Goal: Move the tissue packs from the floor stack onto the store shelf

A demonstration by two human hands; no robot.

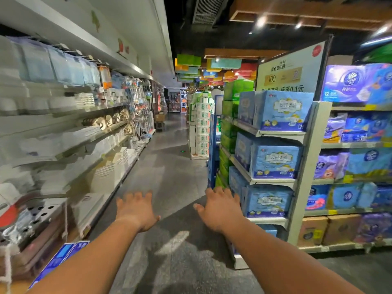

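Above the grey aisle floor (169,177), both bare forearms reached forward and slightly down, backs of the hands up. The left hand (135,211) had its fingers spread and straight, thumb out to the right, grasping nothing. The right hand (220,209) was likewise released, fingers splayed, thumb pointing left. Just beyond and to the right of the right hand's fingertips stood the end shelf (273,181), its tiers filled with light-blue tissue packs (275,160). The nearest of them, the lower pack (268,201), sat just beside the right hand without visible contact. These packs stood upright, printed faces turned toward the camera, their long axes running back into the shelf. Below the left forearm, two dark-blue packs (59,259) lay low at the frame's corner, their long axes slanting up and right.
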